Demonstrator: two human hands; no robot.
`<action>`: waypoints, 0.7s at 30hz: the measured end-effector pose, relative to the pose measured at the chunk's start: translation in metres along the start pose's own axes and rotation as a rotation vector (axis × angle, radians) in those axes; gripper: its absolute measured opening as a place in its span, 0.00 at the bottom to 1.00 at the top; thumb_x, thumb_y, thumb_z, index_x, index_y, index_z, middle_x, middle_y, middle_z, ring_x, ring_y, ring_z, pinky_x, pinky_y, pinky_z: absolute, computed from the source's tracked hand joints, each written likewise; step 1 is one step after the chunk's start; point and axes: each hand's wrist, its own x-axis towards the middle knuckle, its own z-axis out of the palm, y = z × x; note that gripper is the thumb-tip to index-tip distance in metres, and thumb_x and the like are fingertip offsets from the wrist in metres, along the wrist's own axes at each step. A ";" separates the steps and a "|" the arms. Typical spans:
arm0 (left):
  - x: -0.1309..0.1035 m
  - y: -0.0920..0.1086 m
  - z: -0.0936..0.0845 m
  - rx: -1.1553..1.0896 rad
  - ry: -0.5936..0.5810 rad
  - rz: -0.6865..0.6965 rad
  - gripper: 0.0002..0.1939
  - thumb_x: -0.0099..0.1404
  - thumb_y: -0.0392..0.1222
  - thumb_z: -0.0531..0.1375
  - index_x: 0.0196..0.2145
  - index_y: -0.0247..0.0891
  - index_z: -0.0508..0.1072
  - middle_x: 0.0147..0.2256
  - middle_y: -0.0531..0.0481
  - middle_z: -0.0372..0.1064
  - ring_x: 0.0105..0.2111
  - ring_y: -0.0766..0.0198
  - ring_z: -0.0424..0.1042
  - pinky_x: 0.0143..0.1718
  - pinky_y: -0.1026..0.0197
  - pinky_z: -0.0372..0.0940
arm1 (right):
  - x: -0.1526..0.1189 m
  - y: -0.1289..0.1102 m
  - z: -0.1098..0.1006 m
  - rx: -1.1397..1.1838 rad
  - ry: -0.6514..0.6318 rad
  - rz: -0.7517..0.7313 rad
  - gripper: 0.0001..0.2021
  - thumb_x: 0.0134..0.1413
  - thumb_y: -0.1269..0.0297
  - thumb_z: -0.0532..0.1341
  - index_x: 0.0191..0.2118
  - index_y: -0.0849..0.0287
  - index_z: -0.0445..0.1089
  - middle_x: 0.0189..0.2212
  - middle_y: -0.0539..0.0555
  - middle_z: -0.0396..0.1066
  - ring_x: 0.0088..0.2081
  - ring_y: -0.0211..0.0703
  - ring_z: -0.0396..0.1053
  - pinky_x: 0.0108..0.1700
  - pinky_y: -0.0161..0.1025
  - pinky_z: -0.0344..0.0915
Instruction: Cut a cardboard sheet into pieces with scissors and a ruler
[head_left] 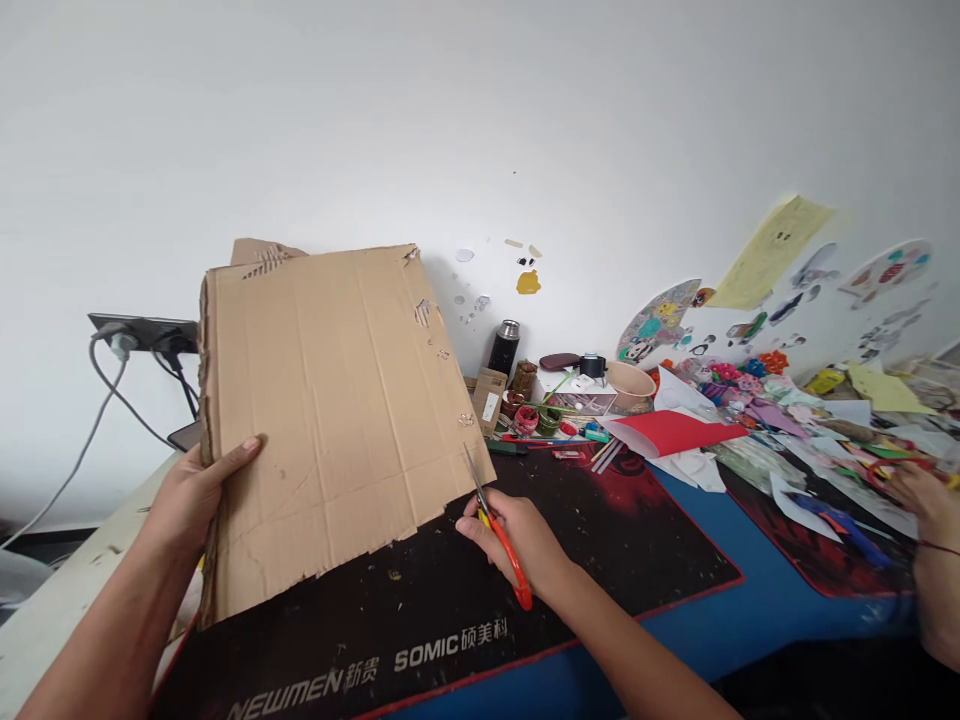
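My left hand grips the left edge of a large brown cardboard sheet, thumb on its front face. The sheet is tilted up above a black desk mat; its lower edge is cut unevenly and its right side has torn spots. Around the red and yellow handles of a pair of scissors, my right hand is closed at the sheet's lower right corner. One narrow blade lies over the cardboard's front near that corner; the other blade is not clearly visible.
A power strip with cables is at the left. Behind the mat stand a black thermos, small jars and a round tan container. Red paper and craft scraps lie to the right, where another person's hand holds red-handled scissors.
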 end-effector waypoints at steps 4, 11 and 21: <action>0.002 -0.002 0.001 0.025 -0.001 0.003 0.34 0.29 0.45 0.82 0.37 0.38 0.78 0.27 0.51 0.80 0.20 0.59 0.77 0.19 0.61 0.75 | 0.003 0.003 0.001 -0.075 0.036 -0.001 0.15 0.66 0.50 0.65 0.34 0.56 0.73 0.19 0.46 0.67 0.21 0.38 0.65 0.28 0.34 0.58; 0.004 -0.010 0.005 0.052 -0.034 0.027 0.33 0.35 0.48 0.81 0.39 0.37 0.79 0.27 0.50 0.80 0.21 0.58 0.78 0.21 0.61 0.76 | 0.004 0.012 0.006 -0.111 0.135 -0.002 0.17 0.66 0.50 0.63 0.30 0.56 0.70 0.21 0.48 0.68 0.24 0.40 0.65 0.31 0.35 0.57; 0.005 -0.019 0.010 0.052 -0.026 0.009 0.31 0.37 0.43 0.80 0.41 0.38 0.78 0.27 0.52 0.80 0.21 0.58 0.77 0.22 0.61 0.75 | 0.009 0.017 0.019 -0.064 0.258 -0.020 0.23 0.66 0.51 0.61 0.23 0.54 0.54 0.17 0.46 0.59 0.20 0.37 0.59 0.25 0.35 0.51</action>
